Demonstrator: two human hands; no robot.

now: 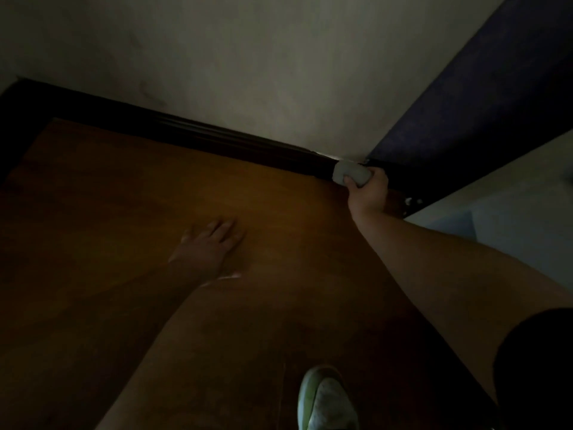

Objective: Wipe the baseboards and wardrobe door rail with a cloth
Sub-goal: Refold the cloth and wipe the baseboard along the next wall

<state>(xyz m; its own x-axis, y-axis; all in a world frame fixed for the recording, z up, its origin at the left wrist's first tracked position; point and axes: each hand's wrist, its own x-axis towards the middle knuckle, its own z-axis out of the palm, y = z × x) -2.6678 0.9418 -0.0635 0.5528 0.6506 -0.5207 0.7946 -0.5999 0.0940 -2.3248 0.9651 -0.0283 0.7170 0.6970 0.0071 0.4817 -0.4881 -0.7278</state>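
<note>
A dark wooden baseboard [198, 135] runs along the foot of the pale wall from the left corner to the right. My right hand [369, 193] grips a small folded white cloth [348, 173] and holds it against the right end of the baseboard, next to a dark blue panel. My left hand [210, 248] lies flat on the orange-brown wooden floor, fingers spread and straight, well short of the baseboard.
The dark blue panel [483, 97] rises diagonally at the right, meeting the wall by the cloth. A pale surface [511, 212] lies beyond it. My shoe [325, 401] stands on the wooden floor [108, 212] at the bottom. The scene is dim.
</note>
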